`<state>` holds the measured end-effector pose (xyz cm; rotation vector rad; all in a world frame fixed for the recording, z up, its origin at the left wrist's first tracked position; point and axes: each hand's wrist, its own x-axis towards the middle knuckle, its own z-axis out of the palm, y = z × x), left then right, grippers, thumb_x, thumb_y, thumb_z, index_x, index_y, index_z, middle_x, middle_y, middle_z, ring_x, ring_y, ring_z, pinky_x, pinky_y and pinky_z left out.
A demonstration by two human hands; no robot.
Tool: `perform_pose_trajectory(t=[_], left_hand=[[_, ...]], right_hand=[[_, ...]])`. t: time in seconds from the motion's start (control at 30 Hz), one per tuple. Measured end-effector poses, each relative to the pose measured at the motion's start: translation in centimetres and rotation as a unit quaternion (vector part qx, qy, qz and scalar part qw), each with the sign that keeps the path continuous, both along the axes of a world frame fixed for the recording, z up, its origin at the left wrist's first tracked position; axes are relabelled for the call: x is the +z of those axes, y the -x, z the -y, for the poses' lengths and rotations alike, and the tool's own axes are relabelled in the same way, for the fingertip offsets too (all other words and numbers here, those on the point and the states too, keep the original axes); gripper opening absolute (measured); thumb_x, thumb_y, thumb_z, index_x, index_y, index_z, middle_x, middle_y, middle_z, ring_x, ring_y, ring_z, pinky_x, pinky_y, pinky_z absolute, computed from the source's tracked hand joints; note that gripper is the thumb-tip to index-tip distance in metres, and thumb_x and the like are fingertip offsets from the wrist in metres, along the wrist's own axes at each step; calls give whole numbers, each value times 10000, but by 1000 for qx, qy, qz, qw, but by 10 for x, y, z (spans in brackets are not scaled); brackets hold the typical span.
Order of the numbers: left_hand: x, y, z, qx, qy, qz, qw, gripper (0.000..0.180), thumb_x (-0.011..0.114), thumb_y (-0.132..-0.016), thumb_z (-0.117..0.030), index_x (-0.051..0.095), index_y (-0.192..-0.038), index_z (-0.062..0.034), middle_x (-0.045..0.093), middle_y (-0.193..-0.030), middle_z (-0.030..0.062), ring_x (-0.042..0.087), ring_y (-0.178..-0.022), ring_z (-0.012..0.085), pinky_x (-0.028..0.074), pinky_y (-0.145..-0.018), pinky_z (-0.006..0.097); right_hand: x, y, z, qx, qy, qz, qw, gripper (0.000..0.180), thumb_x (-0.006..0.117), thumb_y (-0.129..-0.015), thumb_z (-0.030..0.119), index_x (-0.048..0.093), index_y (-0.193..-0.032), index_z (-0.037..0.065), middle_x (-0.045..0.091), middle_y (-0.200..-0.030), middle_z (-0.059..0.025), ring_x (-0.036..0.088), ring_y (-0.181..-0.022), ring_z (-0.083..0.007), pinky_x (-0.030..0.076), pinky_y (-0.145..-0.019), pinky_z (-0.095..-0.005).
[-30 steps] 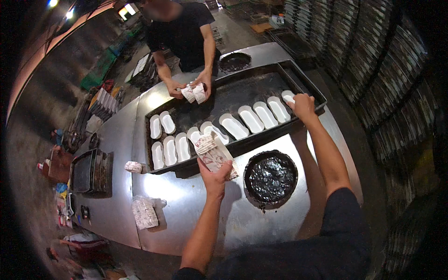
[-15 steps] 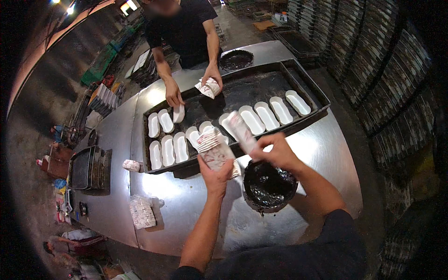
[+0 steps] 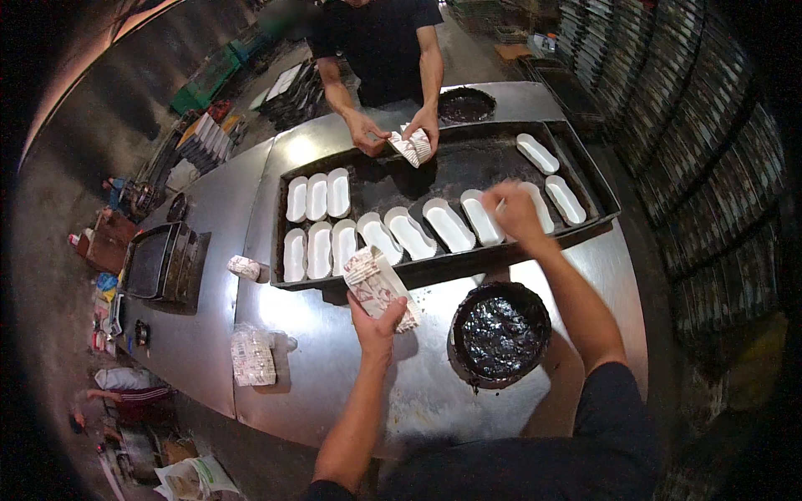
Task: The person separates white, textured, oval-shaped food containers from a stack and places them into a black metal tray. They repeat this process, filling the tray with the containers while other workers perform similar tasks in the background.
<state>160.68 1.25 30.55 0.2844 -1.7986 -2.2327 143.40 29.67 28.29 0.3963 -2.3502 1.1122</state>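
- My left hand (image 3: 378, 321) is grasping one stack of paper liners (image 3: 380, 284) at the tray's near edge; my right hand (image 3: 516, 215) is showing blurred over the near row, fingers bent, and I am unable to tell whether it is gripping anything.
- On the metal table (image 3: 313, 363) I am counting two pale bundles at left, a larger one (image 3: 253, 357) and a smaller one (image 3: 244, 267), and one round pan (image 3: 501, 327) at right, holding glossy dark matter.
- Bare metal is lying between the larger bundle and the pan, my left forearm crossing it; a narrow strip is separating pan and tray.
- The large dark tray (image 3: 480, 160) is holding at least thirteen white liners (image 3: 449, 225): nine showing in the near row, three far left, one far right.
- Its far middle floor is lying open.
- Beyond, a co-worker (image 3: 380, 54) is holding a second stack (image 3: 412, 150); another round pan (image 3: 466, 105) is standing just right.
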Motion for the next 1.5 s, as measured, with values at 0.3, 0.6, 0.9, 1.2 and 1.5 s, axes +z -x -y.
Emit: perform_pose_trajectory(t=[0.3, 0.6, 0.9, 1.2, 1.5], left_hand=[[10, 16, -24, -39, 40, -49, 997, 699, 835, -730, -62, 437, -1303, -34, 565, -1162, 77, 590, -1002, 166, 508, -871, 303], [-3, 5, 18, 16, -31, 14, 999, 696, 792, -756, -9, 411, -1337, -40, 557, -1172, 77, 602, -993, 177, 528, -881, 318], [12, -4, 21, 12, 8, 22, 1000, 705, 820, -738, -35, 416, -1316, -48, 569, -1156, 76, 606, -978, 163, 530, -850, 303], [25, 8, -21, -46, 77, -43, 995, 691, 857, -712, -89, 450, -1268, -37, 592, -1108, 71, 612, -967, 160, 525, -835, 299], [-2, 6, 9, 2, 1, 18, 1000, 672, 782, -759, -35, 413, -1321, -52, 587, -1097, 83, 624, -922, 172, 544, -798, 303]], right_hand=[[49, -135, 74, 277, 125, 334, 892, 232, 761, -826, 236, 770, -916, 23, 747, -827, -134, 695, -757, -186, 521, -753, -331], [22, 35, -29, -150, -30, 18, 988, 234, 733, -849, 277, 754, -860, 44, 701, -782, -162, 691, -758, -317, 524, -711, -424], [38, -13, 39, 51, 49, 158, 985, 202, 675, -902, 226, 785, -946, 62, 751, -867, -128, 702, -742, -193, 539, -719, -340], [56, -135, 86, 263, 119, 289, 913, 229, 763, -837, 211, 750, -906, -7, 724, -734, -102, 676, -701, -137, 536, -713, -310], [2, 69, -34, -150, -39, 46, 987, 298, 732, -844, 315, 744, -834, 18, 704, -760, -178, 697, -724, -347, 520, -684, -465]])
